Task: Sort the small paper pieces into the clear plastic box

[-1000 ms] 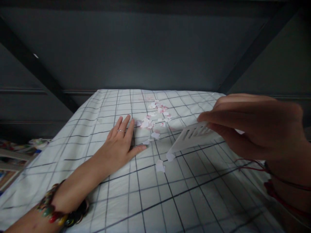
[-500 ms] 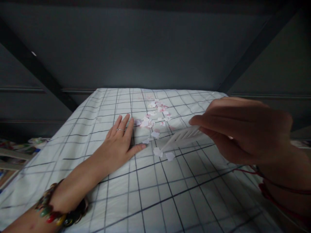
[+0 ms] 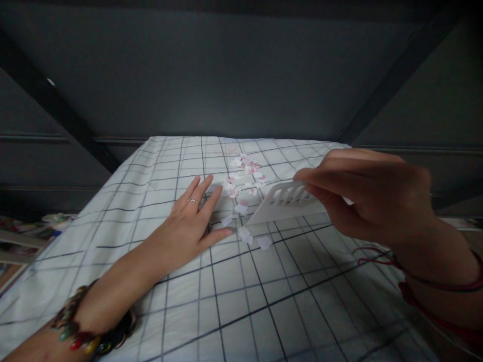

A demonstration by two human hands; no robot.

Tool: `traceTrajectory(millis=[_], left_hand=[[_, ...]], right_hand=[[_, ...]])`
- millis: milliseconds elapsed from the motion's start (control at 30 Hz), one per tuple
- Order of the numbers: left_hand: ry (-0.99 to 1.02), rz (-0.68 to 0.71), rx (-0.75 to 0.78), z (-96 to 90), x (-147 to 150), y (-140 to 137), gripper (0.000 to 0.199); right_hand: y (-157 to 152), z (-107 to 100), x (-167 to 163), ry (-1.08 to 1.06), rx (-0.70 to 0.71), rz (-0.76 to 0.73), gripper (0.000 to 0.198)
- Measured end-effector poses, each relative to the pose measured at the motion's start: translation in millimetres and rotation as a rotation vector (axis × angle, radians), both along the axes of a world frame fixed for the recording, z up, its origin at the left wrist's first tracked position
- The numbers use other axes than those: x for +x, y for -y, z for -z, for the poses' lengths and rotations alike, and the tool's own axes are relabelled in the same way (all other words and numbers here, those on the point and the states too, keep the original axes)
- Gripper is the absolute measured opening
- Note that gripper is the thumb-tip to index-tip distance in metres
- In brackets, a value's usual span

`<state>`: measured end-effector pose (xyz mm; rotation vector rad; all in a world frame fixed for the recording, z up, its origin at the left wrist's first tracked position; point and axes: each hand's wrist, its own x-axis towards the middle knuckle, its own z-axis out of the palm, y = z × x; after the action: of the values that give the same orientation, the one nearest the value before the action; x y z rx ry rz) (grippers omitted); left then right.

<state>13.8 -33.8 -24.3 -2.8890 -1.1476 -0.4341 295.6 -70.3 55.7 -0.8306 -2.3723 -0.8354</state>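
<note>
My right hand [image 3: 362, 201] pinches a thin white slotted plate [image 3: 277, 205], perhaps plastic, that slants down toward the cloth. Its lower corner is close to several loose paper scraps [image 3: 245, 235]; whether it touches the cloth I cannot tell. Palm down, my left hand [image 3: 194, 216] has its fingers spread at the left of the scraps. A heap of torn white and pink paper bits [image 3: 231, 189] lies beside its fingertips, and another small heap of scraps [image 3: 245, 163] is farther back. Another paper scrap [image 3: 264, 243] lies nearer to me.
A white checked cloth [image 3: 188, 317] with dark grid lines and some folds covers the surface. Behind it stands a dark grey panel [image 3: 234, 75]. At the lower left edge is a pale shelf [image 3: 22, 239] with blurred items.
The slotted plate has turned so more of its face and slots show, and my right hand has shifted slightly left. My left hand has moved a little right, fingers more spread.
</note>
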Motion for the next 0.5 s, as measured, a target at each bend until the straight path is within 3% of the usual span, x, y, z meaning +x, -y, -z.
traceTrajectory(millis=[167, 500], left_hand=[[0.002, 0.033, 0.010, -1.4, 1.1, 0.5, 0.071], [0.008, 0.028, 0.016, 1.8, -0.7, -0.8, 0.066]], right_hand=[[5.5, -5.0, 0.1, 0.008, -0.078, -0.076, 0.017], [-0.2, 1.7, -5.7, -0.014, 0.052, -0.051, 0.017]])
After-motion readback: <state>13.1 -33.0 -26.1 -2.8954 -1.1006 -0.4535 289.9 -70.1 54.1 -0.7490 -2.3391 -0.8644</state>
